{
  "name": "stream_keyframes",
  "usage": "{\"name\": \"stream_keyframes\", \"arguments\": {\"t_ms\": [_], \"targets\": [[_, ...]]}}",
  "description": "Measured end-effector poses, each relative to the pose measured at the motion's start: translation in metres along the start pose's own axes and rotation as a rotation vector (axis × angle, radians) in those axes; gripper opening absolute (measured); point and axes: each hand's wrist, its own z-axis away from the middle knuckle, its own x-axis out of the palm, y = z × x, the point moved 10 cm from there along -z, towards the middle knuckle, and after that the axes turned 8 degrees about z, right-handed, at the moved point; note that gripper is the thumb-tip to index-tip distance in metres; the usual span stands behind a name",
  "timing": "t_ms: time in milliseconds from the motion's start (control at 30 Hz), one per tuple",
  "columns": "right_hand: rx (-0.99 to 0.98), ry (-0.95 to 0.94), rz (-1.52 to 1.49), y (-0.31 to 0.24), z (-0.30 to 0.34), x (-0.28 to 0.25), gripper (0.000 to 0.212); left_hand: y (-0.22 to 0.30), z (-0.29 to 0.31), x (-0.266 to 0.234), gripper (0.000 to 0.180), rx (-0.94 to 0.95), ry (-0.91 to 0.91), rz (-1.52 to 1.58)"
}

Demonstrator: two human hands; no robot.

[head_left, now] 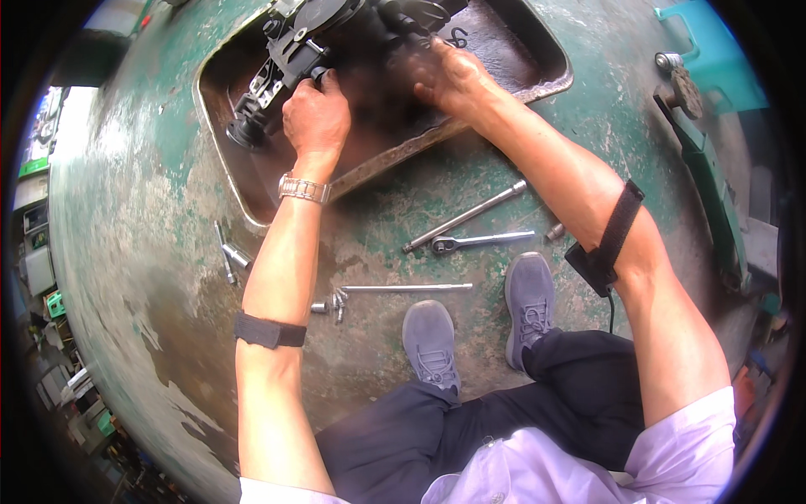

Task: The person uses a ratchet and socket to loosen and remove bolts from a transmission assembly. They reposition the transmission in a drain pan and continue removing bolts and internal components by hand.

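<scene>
A dark mechanical assembly point(312, 42) with black round parts and a pale metal bracket sits in a worn metal tray point(386, 161). My left hand point(317, 116), with a metal-band watch at its wrist, is closed against the assembly's near side. Its fingers curl around a small black part there. At the assembly's right side is my right hand point(455, 77). Motion smears its fingers, and whether they grip anything does not show. A black round piece point(246, 130) juts out at the assembly's lower left, inside the tray.
A long extension bar point(466, 217) and a ratchet point(483, 241) lie on the stained green floor before my shoes. Nearer is another thin bar point(407, 289) beside small sockets. A socket tool point(237, 255) lies left. A green floor jack point(709, 181) and turquoise stool point(714, 55) stand right.
</scene>
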Motion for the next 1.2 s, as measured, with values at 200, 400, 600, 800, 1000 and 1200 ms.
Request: {"name": "stream_keyframes", "arguments": {"t_ms": [200,400,600,800,1000,1200], "targets": [[-0.022,0.023,0.060,-0.0004,-0.0052,0.0026,0.021,-0.0040,0.0000,0.0021,0.044,-0.032,-0.003,0.016],[0.009,0.047,0.002,0.0023,-0.0034,-0.0019,0.019,-0.0044,0.0001,0.0021,0.044,-0.023,0.000,0.023],[-0.024,0.039,0.058,0.0007,-0.0039,0.0005,0.020,-0.0041,0.0008,0.0022,0.042,-0.034,-0.016,0.034],[-0.005,0.049,-0.032,0.0042,-0.0054,-0.0038,0.018,-0.0030,0.0009,0.0014,0.042,-0.018,-0.005,0.029],[-0.018,0.009,-0.016,0.0030,-0.0084,0.0009,0.019,-0.0037,0.0004,0.0016,0.042,-0.010,0.003,0.037],[-0.007,0.065,-0.012,0.0041,-0.0079,-0.0061,0.019,-0.0024,0.0011,0.0008,0.042,-0.010,0.008,0.046]]}}
